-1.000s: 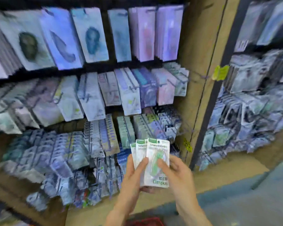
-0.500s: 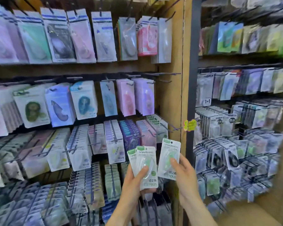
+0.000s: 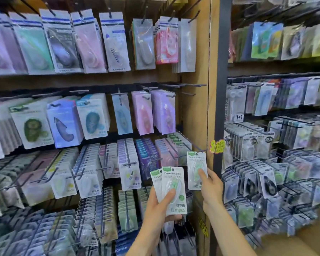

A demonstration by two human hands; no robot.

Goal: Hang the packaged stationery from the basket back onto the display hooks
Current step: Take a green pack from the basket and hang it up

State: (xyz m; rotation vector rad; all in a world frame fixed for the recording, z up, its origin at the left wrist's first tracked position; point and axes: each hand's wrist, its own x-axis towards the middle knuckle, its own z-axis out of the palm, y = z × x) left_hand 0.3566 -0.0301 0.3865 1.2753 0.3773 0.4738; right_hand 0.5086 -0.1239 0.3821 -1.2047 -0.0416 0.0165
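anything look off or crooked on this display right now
Nothing looks damaged or spilled. The only loose items are the green packs in the left hand and the single pack gripped by the right hand, not yet hung.

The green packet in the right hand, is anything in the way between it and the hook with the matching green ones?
Nothing visible blocks it. The right hand pinches the single green packet just below and right of the matching green-topped packets. Their hook sticks out bare at its tip, with open air between.
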